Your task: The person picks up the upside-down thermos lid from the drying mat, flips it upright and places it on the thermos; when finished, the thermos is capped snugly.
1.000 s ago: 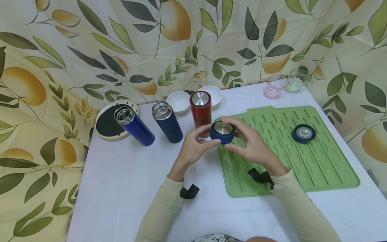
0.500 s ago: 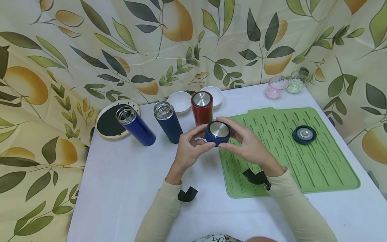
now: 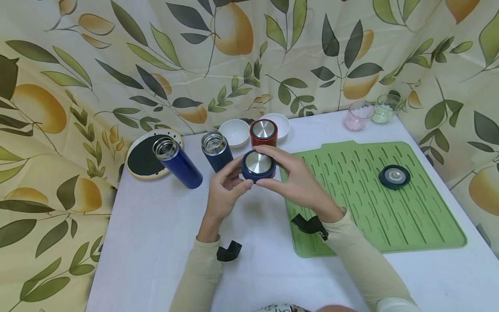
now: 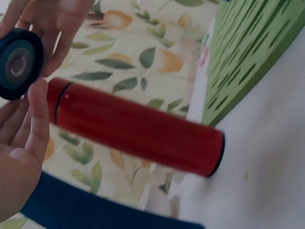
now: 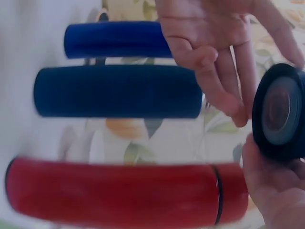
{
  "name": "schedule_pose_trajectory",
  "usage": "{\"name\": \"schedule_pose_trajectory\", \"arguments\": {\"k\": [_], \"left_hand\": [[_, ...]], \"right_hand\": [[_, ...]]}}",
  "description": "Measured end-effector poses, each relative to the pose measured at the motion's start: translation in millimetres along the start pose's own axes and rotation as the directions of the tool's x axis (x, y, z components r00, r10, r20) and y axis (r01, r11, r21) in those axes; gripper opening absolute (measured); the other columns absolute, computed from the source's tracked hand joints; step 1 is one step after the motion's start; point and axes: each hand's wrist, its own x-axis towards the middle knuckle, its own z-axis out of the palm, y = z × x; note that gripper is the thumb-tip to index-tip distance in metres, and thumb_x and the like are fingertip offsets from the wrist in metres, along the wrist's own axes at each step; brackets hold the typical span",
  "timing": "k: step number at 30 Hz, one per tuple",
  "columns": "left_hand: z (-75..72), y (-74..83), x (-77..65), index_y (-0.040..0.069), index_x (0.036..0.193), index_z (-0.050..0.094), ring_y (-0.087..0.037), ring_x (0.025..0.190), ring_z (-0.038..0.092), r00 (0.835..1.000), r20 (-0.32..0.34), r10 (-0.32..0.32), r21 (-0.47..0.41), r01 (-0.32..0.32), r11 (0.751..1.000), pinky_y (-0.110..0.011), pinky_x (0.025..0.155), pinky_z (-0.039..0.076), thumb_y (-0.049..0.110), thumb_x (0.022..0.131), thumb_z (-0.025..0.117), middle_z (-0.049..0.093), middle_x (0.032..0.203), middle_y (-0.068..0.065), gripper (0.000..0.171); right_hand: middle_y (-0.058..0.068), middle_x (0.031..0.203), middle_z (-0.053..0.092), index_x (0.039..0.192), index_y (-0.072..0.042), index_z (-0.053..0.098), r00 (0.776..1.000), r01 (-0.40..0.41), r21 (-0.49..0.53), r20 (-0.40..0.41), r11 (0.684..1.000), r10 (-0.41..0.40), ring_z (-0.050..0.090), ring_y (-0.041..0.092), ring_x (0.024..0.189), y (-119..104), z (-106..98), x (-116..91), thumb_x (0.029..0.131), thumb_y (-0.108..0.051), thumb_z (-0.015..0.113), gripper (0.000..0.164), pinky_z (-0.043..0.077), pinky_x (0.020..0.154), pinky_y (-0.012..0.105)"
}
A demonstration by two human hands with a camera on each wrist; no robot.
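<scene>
Both hands hold a dark blue bottle lid [image 3: 258, 164] with a brushed-metal top, raised above the table. The left hand [image 3: 224, 190] grips its left side, the right hand [image 3: 298, 182] its right side. In the right wrist view the lid's underside [image 5: 276, 107] shows a pale round inner seal. Just behind the hands stands a lidless navy bottle [image 3: 216, 156] with a steel mouth, partly covered by the left hand. Left of it is a lidless bright blue bottle [image 3: 179, 164]. A red bottle [image 3: 264, 132] with its metal-topped lid on stands behind the held lid.
A second dark lid [image 3: 394, 177] lies underside up on the green ridged mat [image 3: 362, 208] at right. Two white bowls [image 3: 234, 132] and a round black board [image 3: 146, 156] sit at the back. Pink [image 3: 358, 116] and green glasses [image 3: 386, 108] stand in the far right corner.
Both hands have carried the lid leftward, from beside the mat's left edge to in front of the red and navy bottles. Its metal top now faces the head camera more fully.
</scene>
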Motion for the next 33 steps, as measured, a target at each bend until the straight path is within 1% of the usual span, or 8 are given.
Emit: {"name": "schedule_pose_trajectory", "arguments": {"k": [4, 7, 12, 14, 20, 26, 28, 33], "left_hand": [[-12.7, 4.0, -2.8, -0.009, 0.126, 0.048, -0.025, 0.091, 0.059, 0.992, -0.107, 0.062, 0.031, -0.059, 0.998, -0.027, 0.065, 0.053, 0.004, 0.085, 0.064, 0.056, 0.114, -0.023, 0.046], [-23.4, 7.5, -6.1, -0.012, 0.122, 0.050, -0.024, 0.087, 0.060, 0.968, -0.229, 0.106, 0.073, -0.092, 0.993, -0.026, 0.062, 0.052, -0.006, 0.084, 0.060, 0.057, 0.109, -0.027, 0.040], [-41.0, 9.5, -5.8, -0.015, 0.115, 0.052, -0.032, 0.088, 0.059, 0.860, -0.466, 0.209, 0.272, -0.085, 0.959, -0.024, 0.069, 0.050, -0.007, 0.083, 0.060, 0.057, 0.100, -0.031, 0.034], [-45.1, 6.2, -4.0, -0.014, 0.116, 0.051, -0.035, 0.096, 0.057, 0.836, -0.504, 0.216, 0.333, -0.042, 0.942, -0.031, 0.076, 0.050, -0.005, 0.082, 0.063, 0.057, 0.104, -0.028, 0.037], [-47.7, -16.4, 1.8, -0.003, 0.124, 0.050, -0.025, 0.113, 0.048, 0.845, -0.518, 0.132, 0.391, 0.097, 0.915, -0.051, 0.087, 0.043, 0.002, 0.077, 0.070, 0.052, 0.121, -0.013, 0.052], [-62.9, -62.0, 7.6, 0.017, 0.135, 0.043, -0.013, 0.121, 0.041, 0.894, -0.447, 0.043, 0.452, 0.184, 0.873, -0.042, 0.092, 0.042, 0.021, 0.074, 0.076, 0.046, 0.132, -0.001, 0.069], [-64.0, -68.7, 8.2, 0.020, 0.135, 0.043, -0.011, 0.120, 0.043, 0.904, -0.426, 0.020, 0.474, 0.204, 0.857, -0.039, 0.092, 0.042, 0.028, 0.074, 0.076, 0.047, 0.132, 0.002, 0.070], [-64.8, -74.9, 9.1, 0.017, 0.131, 0.050, -0.011, 0.114, 0.050, 0.902, -0.430, 0.030, 0.502, 0.211, 0.839, -0.039, 0.091, 0.043, 0.032, 0.074, 0.077, 0.056, 0.123, -0.001, 0.065]], "right_hand": [[-0.001, 0.133, 0.049, 0.133, -0.012, 0.048, 0.999, 0.039, -0.024, -0.032, 0.999, -0.040, 0.049, 0.013, 0.111, 1, 15, 19, 0.077, -0.013, 0.074, 0.061, 0.042, 0.086, 0.026], [-0.002, 0.132, 0.049, 0.133, -0.012, 0.048, 0.997, 0.060, -0.012, -0.041, 0.998, -0.061, 0.050, 0.011, 0.109, -2, 27, 35, 0.078, -0.016, 0.074, 0.060, 0.044, 0.085, 0.028], [-0.003, 0.133, 0.049, 0.133, -0.011, 0.048, 0.996, 0.068, -0.080, -0.051, 0.994, -0.072, 0.044, 0.007, 0.119, -3, 42, 64, 0.079, -0.023, 0.073, 0.061, 0.038, 0.095, 0.027], [-0.002, 0.133, 0.048, 0.133, -0.011, 0.047, 0.997, 0.057, -0.106, -0.048, 0.993, -0.062, 0.041, 0.007, 0.122, -3, 48, 75, 0.079, -0.024, 0.073, 0.061, 0.034, 0.100, 0.027], [0.003, 0.132, 0.048, 0.133, -0.008, 0.045, 0.999, 0.022, -0.134, -0.035, 0.991, -0.026, 0.047, 0.010, 0.116, 6, 65, 97, 0.081, -0.021, 0.072, 0.060, 0.039, 0.094, 0.025], [0.002, 0.131, 0.048, 0.134, -0.009, 0.043, 0.998, -0.057, -0.156, -0.036, 0.986, 0.052, 0.049, 0.011, 0.112, 19, 71, 102, 0.081, -0.019, 0.071, 0.061, 0.041, 0.092, 0.025], [0.003, 0.131, 0.048, 0.135, -0.010, 0.043, 0.997, -0.077, -0.173, -0.037, 0.982, 0.071, 0.049, 0.012, 0.112, 23, 71, 102, 0.081, -0.019, 0.071, 0.061, 0.041, 0.092, 0.027], [0.005, 0.132, 0.047, 0.135, -0.010, 0.043, 0.996, -0.086, -0.188, -0.028, 0.978, 0.082, 0.050, 0.013, 0.112, 29, 70, 101, 0.081, -0.023, 0.071, 0.062, 0.041, 0.092, 0.029]]}}
